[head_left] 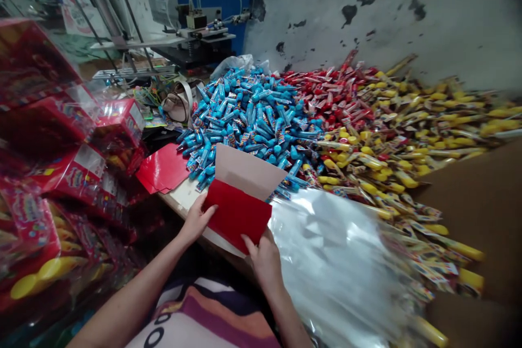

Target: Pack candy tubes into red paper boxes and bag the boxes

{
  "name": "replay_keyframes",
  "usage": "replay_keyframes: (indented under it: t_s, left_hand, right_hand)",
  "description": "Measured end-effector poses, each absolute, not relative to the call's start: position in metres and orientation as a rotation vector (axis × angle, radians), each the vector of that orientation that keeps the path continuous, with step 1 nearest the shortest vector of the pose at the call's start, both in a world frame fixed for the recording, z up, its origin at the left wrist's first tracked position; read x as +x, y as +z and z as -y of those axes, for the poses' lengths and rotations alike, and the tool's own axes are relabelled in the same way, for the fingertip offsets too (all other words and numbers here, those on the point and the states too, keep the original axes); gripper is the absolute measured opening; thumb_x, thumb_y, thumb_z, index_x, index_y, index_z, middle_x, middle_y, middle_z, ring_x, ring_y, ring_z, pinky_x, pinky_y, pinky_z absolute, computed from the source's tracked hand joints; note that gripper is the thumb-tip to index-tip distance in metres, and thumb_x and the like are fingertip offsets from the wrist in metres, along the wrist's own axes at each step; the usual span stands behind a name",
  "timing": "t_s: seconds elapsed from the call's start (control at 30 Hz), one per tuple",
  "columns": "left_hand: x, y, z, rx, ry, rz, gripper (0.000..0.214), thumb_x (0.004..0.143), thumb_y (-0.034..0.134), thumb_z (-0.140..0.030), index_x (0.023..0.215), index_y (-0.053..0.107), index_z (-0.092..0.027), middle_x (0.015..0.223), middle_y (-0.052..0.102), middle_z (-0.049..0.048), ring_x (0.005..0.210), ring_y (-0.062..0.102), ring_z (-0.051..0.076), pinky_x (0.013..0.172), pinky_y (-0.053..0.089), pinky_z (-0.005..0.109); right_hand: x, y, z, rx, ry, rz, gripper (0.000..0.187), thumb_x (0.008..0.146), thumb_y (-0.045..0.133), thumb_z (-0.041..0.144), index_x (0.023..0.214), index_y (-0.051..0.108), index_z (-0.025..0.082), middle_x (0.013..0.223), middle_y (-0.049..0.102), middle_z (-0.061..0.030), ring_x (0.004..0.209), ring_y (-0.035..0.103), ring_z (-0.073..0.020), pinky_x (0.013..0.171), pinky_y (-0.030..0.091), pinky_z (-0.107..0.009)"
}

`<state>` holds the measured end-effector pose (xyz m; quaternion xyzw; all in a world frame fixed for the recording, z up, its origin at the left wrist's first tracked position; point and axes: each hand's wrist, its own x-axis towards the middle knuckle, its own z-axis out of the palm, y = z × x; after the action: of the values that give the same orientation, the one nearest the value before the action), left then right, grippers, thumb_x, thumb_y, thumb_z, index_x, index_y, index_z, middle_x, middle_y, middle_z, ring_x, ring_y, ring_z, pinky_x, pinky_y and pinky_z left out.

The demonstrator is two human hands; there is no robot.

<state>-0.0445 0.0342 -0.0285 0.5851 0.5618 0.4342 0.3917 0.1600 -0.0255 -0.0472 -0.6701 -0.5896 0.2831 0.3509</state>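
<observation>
Between my two hands is a folded red card (238, 215), its red face towards me and a pale flap (247, 171) standing up along the far edge. My left hand (199, 218) grips the card's left edge, thumb on top. At its lower right corner my right hand (263, 254) pinches it, the thumb on the red face and the other fingers hidden beneath. Just left of the card, a stack of flat red cards (163, 167) lies on the white table edge (181, 196). Clear plastic sheets or bags (326, 250) lie to the right of my right hand.
Heaps of wrapped blue (248, 111), red (336, 92) and yellow sticks (408, 130) cover the table beyond. Packed red boxes (77, 174) are stacked at left. A machine with hoses (198, 22) stands behind. A brown cardboard box (477, 217) is at right, a peeling wall (387, 16) at back.
</observation>
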Motion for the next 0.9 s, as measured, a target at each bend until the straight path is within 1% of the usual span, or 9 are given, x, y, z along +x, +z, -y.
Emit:
replay_keyframes:
  t_s: [0.1, 0.17, 0.27, 0.37, 0.43, 0.57, 0.63, 0.73, 0.9]
  left_hand:
    - [-0.049, -0.044, -0.029, 1.596, 1.051, -1.509, 0.062, 0.090, 0.051, -0.031, 0.147, 0.030, -0.019, 0.147, 0.043, 0.0141, 0.132, 0.045, 0.025, 0.110, 0.036, 0.042]
    - [-0.054, -0.042, -0.028, 1.712, 0.969, -1.511, 0.069, 0.091, 0.048, -0.029, 0.152, 0.016, -0.019, 0.154, 0.032, 0.0137, 0.140, 0.035, 0.024, 0.114, 0.030, 0.042]
    - [-0.062, -0.029, -0.034, 1.825, 0.780, -1.418, 0.074, 0.090, 0.048, -0.026, 0.153, 0.009, -0.019, 0.153, 0.034, 0.0139, 0.139, 0.037, 0.024, 0.114, 0.030, 0.041]
    - [-0.068, -0.017, -0.045, 1.840, 0.611, -1.332, 0.080, 0.087, 0.051, -0.024, 0.153, 0.007, -0.020, 0.149, 0.041, 0.0142, 0.132, 0.046, 0.024, 0.110, 0.035, 0.040]
    - [-0.070, -0.015, -0.050, 1.830, 0.531, -1.317, 0.082, 0.084, 0.054, -0.023, 0.153, 0.009, -0.019, 0.145, 0.046, 0.0152, 0.127, 0.052, 0.026, 0.108, 0.038, 0.041]
    - [-0.067, -0.017, -0.054, 1.876, 0.511, -1.381, 0.077, 0.081, 0.059, -0.027, 0.147, 0.023, -0.013, 0.137, 0.052, 0.0184, 0.123, 0.054, 0.029, 0.106, 0.040, 0.044]
    - [-0.062, -0.017, -0.055, 1.950, 0.603, -1.422, 0.065, 0.083, 0.060, -0.033, 0.139, 0.034, -0.014, 0.136, 0.051, 0.0179, 0.124, 0.052, 0.029, 0.106, 0.039, 0.045]
    - [-0.051, -0.017, -0.058, 2.015, 0.682, -1.525, 0.043, 0.088, 0.053, -0.038, 0.125, 0.046, -0.016, 0.130, 0.050, 0.0164, 0.119, 0.053, 0.028, 0.103, 0.042, 0.046]
    - [-0.035, -0.027, -0.063, 2.087, 0.648, -1.742, 0.021, 0.093, 0.044, -0.032, 0.101, 0.052, -0.015, 0.122, 0.047, 0.0168, 0.111, 0.053, 0.028, 0.097, 0.045, 0.047]
  right_hand:
    - [0.157, -0.061, 0.034, -1.782, 0.750, 1.493, 0.062, 0.084, 0.054, 0.043, 0.137, 0.041, 0.015, 0.113, 0.065, -0.0156, 0.094, 0.066, -0.0289, 0.082, 0.053, -0.044]
    - [0.156, -0.063, 0.036, -1.784, 0.766, 1.480, 0.071, 0.083, 0.056, 0.039, 0.145, 0.029, 0.015, 0.111, 0.067, -0.0143, 0.087, 0.068, -0.0270, 0.076, 0.055, -0.041]
    - [0.160, -0.059, 0.031, -1.748, 0.809, 1.517, 0.079, 0.079, 0.059, 0.032, 0.148, 0.022, 0.017, 0.112, 0.067, -0.0131, 0.091, 0.069, -0.0259, 0.078, 0.055, -0.040]
    - [0.166, -0.053, 0.021, -1.693, 0.870, 1.623, 0.084, 0.075, 0.062, 0.026, 0.148, 0.021, 0.021, 0.126, 0.061, -0.0132, 0.108, 0.064, -0.0272, 0.088, 0.052, -0.042]
    - [0.170, -0.051, 0.014, -1.666, 0.877, 1.706, 0.086, 0.071, 0.064, 0.022, 0.147, 0.024, 0.023, 0.132, 0.057, -0.0127, 0.116, 0.060, -0.0282, 0.094, 0.049, -0.043]
    - [0.174, -0.049, 0.001, -1.678, 0.815, 1.755, 0.082, 0.068, 0.066, 0.019, 0.143, 0.031, 0.020, 0.125, 0.061, -0.0124, 0.113, 0.060, -0.0282, 0.093, 0.049, -0.043]
    - [0.173, -0.046, -0.006, -1.656, 0.737, 1.769, 0.072, 0.069, 0.067, 0.022, 0.136, 0.039, 0.018, 0.123, 0.061, -0.0133, 0.112, 0.060, -0.0279, 0.093, 0.049, -0.044]
    - [0.170, -0.036, -0.019, -1.609, 0.679, 1.818, 0.048, 0.078, 0.062, 0.026, 0.123, 0.048, 0.017, 0.117, 0.062, -0.0135, 0.108, 0.061, -0.0259, 0.090, 0.049, -0.041]
    - [0.159, -0.019, -0.038, -1.750, 0.697, 1.899, 0.025, 0.089, 0.051, 0.024, 0.112, 0.055, 0.015, 0.106, 0.068, -0.0130, 0.096, 0.065, -0.0231, 0.083, 0.048, -0.034]
